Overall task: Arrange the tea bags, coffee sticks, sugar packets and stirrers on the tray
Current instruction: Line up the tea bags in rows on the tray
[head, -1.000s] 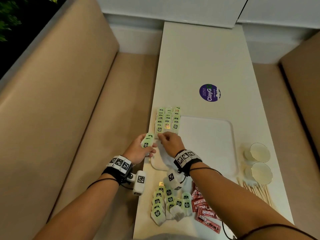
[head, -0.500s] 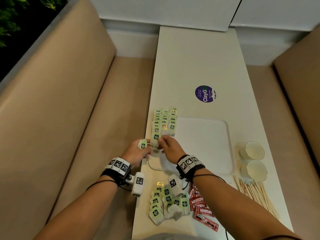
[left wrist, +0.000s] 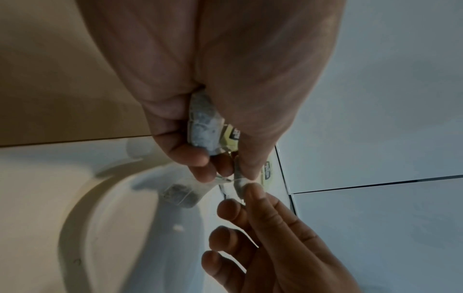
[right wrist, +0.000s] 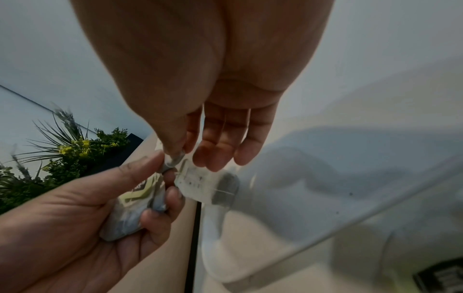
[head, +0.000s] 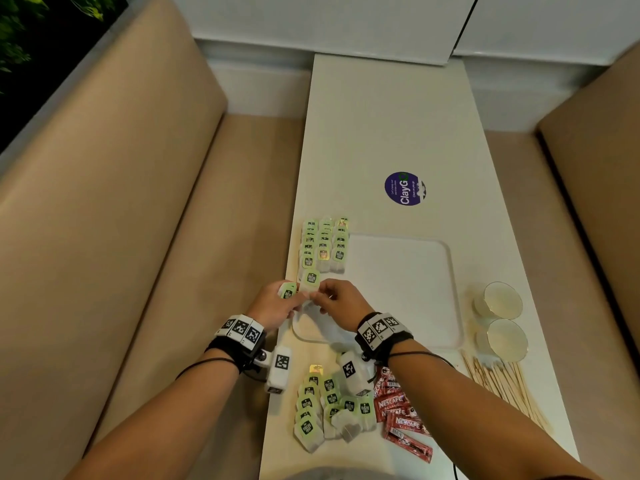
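Note:
A white tray (head: pixel 408 292) lies on the table, with tea bags (head: pixel 323 245) in three rows along its left side. Over the tray's near left corner, my left hand (head: pixel 294 299) grips a small stack of tea bags (head: pixel 287 292), seen close as the stack (right wrist: pixel 135 206). My right hand (head: pixel 317 297) meets it and pinches one tea bag (right wrist: pixel 208 186) at its top between thumb and forefinger; its green tag (head: pixel 310 278) shows at the near end of the left row. Loose tea bags (head: pixel 329 407), red coffee sticks (head: pixel 398 410) and wooden stirrers (head: pixel 502 386) lie near me.
Two clear glass cups (head: pixel 498 301) stand right of the tray. A purple round sticker (head: pixel 404 188) marks the table beyond it. Beige bench seats (head: pixel 138 237) flank the narrow table on both sides. A plant (right wrist: pixel 65 150) shows behind the left bench.
One more tea bag now shows at the near end of the left row. My right hand has drawn back from the rows to meet my left hand and its stack.

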A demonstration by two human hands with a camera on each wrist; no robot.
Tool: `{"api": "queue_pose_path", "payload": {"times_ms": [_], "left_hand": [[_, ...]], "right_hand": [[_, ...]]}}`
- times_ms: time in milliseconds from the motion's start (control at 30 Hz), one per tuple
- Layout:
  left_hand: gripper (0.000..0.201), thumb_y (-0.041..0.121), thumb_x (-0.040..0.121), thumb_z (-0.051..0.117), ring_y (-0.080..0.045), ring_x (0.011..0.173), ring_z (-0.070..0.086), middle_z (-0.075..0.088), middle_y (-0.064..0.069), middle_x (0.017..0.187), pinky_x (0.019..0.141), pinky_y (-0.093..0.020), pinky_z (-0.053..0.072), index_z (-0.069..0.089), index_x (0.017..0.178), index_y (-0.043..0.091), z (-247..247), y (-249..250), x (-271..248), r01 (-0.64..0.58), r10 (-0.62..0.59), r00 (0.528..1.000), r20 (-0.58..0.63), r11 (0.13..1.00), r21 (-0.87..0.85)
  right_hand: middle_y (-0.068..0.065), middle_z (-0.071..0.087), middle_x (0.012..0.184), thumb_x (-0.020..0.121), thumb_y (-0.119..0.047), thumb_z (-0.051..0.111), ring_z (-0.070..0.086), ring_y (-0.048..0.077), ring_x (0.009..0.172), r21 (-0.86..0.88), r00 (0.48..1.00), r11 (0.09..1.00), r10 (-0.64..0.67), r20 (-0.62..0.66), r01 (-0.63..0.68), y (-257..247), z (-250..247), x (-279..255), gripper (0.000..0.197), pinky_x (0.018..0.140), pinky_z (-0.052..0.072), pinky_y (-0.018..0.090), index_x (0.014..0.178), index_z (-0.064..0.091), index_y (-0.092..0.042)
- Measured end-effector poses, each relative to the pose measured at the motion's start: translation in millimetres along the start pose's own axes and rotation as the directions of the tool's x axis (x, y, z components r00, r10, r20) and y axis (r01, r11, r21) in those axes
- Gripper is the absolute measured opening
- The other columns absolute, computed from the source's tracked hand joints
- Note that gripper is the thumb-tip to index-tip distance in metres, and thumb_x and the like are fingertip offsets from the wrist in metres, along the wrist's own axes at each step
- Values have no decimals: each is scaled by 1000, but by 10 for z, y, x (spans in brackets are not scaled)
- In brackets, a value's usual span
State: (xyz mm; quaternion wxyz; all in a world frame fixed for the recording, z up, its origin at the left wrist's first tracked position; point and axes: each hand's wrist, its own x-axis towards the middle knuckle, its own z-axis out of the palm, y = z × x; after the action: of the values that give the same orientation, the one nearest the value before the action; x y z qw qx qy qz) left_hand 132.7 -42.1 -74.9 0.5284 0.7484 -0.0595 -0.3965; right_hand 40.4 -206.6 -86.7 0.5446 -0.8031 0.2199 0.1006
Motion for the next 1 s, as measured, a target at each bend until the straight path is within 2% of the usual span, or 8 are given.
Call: {"api": "queue_pose_path", "payload": {"times_ms": [100, 200, 333, 500, 567, 700, 833, 1000], "left_hand": [[12, 18, 88, 76, -16, 70, 64, 72, -3, 77, 63, -29, 52, 70, 98, 15, 13, -7, 6, 0, 1, 1000, -7, 999, 38], [20, 18, 82, 82, -14, 68, 63, 71, -1, 79, 62, -29, 53, 69, 97, 16, 21, -61, 29, 6, -4, 1000, -26, 997, 82], [30, 31, 73, 89, -9, 64, 62, 72, 5, 78, 62, -25, 50, 70, 94, 22, 22, -119, 65, 15, -9, 999, -36, 984, 179], [12, 11, 83, 77, -17, 68, 63, 71, -2, 78, 70, -35, 54, 69, 89, 17, 55, -107, 111, -25, 38, 998, -41, 959, 281], [9, 9, 85, 74, -19, 66, 64, 70, -5, 75, 68, -36, 54, 68, 89, 15, 50, -116, 131, -15, 29, 998, -48, 963, 270], [10, 14, 86, 75, -15, 58, 63, 69, -3, 67, 62, -31, 51, 66, 92, 16, 38, -121, 136, 2, 8, 999, -49, 980, 199], [10, 15, 87, 74, -15, 58, 64, 68, -3, 66, 61, -30, 50, 65, 92, 15, 23, -101, 125, 8, 0, 999, -54, 988, 154], [11, 15, 88, 73, -12, 56, 65, 69, -4, 69, 60, -29, 49, 64, 95, 16, 31, -43, 112, 16, -8, 998, -61, 991, 130]], "right_hand": [[2, 72, 81, 99, -34, 63, 68, 16, 69, -37, 1000, 999, 14, -17, -15, 3, -9, -2, 24, 73, 57, 34, 92, 68, -11], [-1, 70, 85, 99, -28, 64, 66, 13, 70, 9, 993, 999, 45, -110, -44, -1, -76, 68, 18, 69, 51, 28, 104, 72, -12], [2, 74, 95, 97, -28, 65, 70, 19, 85, -7, 965, 993, 110, -236, -115, 51, -184, 254, 18, 85, 57, 37, 107, 73, -16], [5, 75, 103, 96, -28, 65, 66, 20, 93, -84, 938, 968, 203, -280, -234, 110, -203, 361, 18, 84, 48, 25, 104, 76, -17], [5, 75, 106, 96, -29, 63, 68, 22, 98, -86, 929, 960, 230, -290, -265, 109, -160, 368, 21, 84, 49, 25, 107, 77, -17], [1, 75, 98, 96, -33, 59, 68, 24, 91, -142, 909, 943, 238, -341, -300, 66, -71, 380, 19, 80, 55, 31, 97, 75, -24], [-2, 72, 91, 96, -37, 57, 62, 21, 79, -178, 900, 933, 233, -369, -314, 26, -35, 377, 17, 71, 48, 28, 89, 69, -27], [-5, 66, 85, 93, -43, 59, 63, 21, 80, -103, 891, 945, 254, -375, -312, 0, -67, 345, 22, 73, 52, 33, 89, 60, -22]]}}
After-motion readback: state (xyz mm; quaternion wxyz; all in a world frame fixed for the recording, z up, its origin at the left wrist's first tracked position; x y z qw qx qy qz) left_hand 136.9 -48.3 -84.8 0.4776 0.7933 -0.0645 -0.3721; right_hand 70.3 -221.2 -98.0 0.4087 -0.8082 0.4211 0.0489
